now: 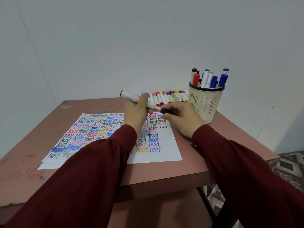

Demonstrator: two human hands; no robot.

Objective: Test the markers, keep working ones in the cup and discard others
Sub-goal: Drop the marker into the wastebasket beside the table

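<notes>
Left hand [135, 111] — fingers curled round white-barrelled black marker [131, 97], held level above the sheet so its nib end faces the other hand. Right hand [181, 117] — fingertips pinching black plastic cap [166, 111] at that end; whether the cap is going on or off, cannot tell. White paper sheet [164, 155], rows of coloured "test" words, lies beneath on pinkish-brown table [82, 106], handy for trial strokes. Row of capped coloured markers [167, 97] lies at the far edge, probably awaiting test. Beige slotted plastic cup [205, 102], far right, holds upright markers [205, 78] — presumably the keepers.
</notes>
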